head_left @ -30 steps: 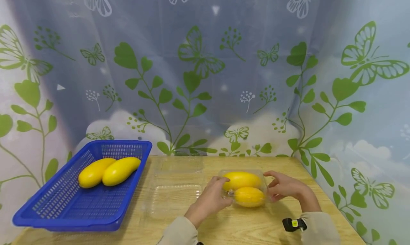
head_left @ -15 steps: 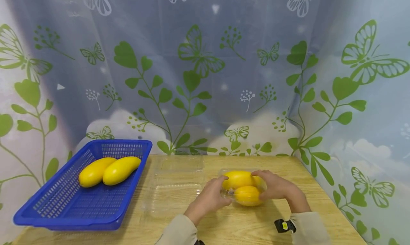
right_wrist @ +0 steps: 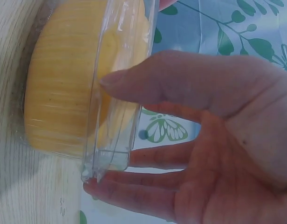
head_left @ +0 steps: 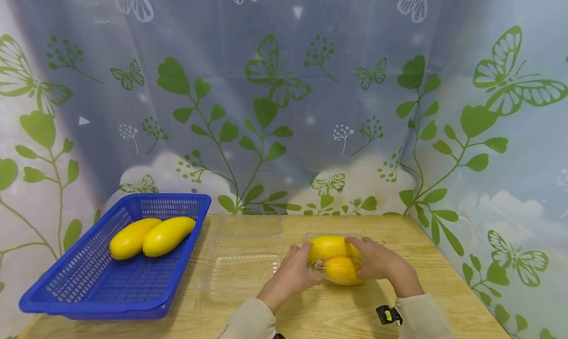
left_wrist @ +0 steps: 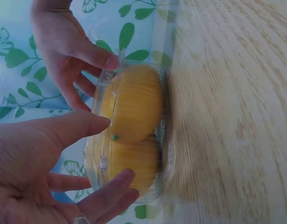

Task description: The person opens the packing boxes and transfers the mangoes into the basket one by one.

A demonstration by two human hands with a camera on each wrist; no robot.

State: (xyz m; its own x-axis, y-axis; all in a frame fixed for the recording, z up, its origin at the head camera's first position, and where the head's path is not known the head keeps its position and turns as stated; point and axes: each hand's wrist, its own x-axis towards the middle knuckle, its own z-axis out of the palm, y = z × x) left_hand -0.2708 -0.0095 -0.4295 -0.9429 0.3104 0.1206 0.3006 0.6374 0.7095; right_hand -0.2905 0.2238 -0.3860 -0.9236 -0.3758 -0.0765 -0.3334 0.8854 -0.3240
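Two yellow mango-like fruits lie side by side inside a clear plastic clamshell box on the table. My left hand holds the box's left end; in the left wrist view its thumb is at the rim and its fingertips touch the side wall. My right hand grips the right end. In the right wrist view, the right thumb presses on top of the box and the fingers reach round to its far edge. Part of the fruit is hidden behind the right hand.
A blue perforated basket at the left holds two more yellow fruits. Between basket and hands lies another clear plastic container, its lid part opened toward the back. The wooden table meets a patterned curtain behind.
My right hand has moved left from beside the box and now grips its right end, covering part of the fruit. The left hand has stayed almost in place.
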